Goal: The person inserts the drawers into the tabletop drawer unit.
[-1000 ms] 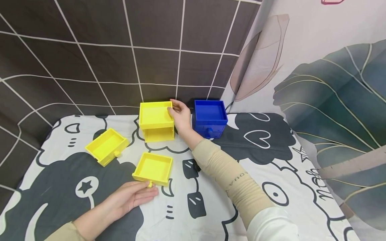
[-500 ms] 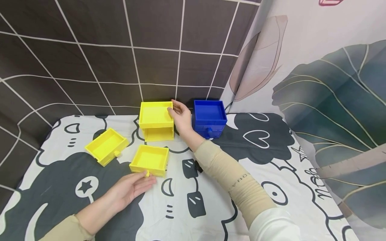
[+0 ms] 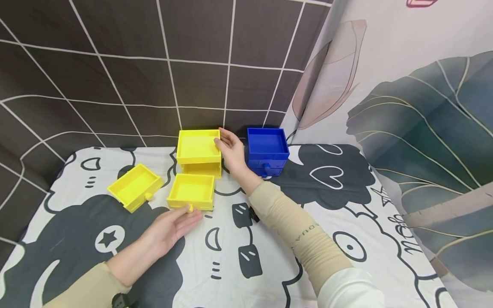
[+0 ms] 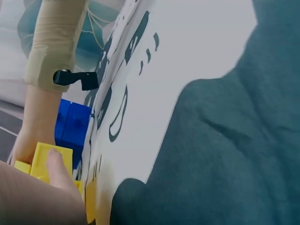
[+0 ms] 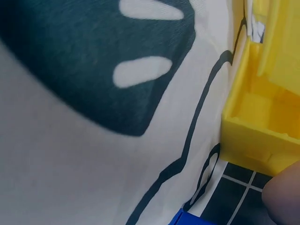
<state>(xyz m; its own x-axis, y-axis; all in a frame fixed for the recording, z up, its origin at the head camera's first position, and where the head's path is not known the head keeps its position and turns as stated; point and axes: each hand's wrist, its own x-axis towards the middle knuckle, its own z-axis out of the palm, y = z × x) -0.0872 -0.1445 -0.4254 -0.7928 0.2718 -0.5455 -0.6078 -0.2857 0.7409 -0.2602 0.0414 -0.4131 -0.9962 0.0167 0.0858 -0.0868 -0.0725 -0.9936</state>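
Note:
A yellow drawer cabinet point(image 3: 198, 147) with an open front stands near the back wall. My right hand point(image 3: 232, 150) grips its right side, thumb over the top rim. In front of that opening is a yellow drawer point(image 3: 191, 190), whose knob my left hand point(image 3: 175, 225) pinches between thumb and fingers. The drawer's back edge is at or just before the opening; I cannot tell whether it has entered. A second yellow drawer point(image 3: 135, 187) lies apart to the left. In the right wrist view the cabinet point(image 5: 262, 145) shows its hollow inside.
Just right of my right hand stands a blue drawer cabinet point(image 3: 267, 149) with a knob facing forward. A dark tiled-pattern wall point(image 3: 200, 85) closes off the back. The patterned cloth point(image 3: 277, 265) covers the tabletop.
My left hand has pushed the drawer away from me, up to the yellow cabinet's front. My right hand has kept its grip on the cabinet, which has hardly moved.

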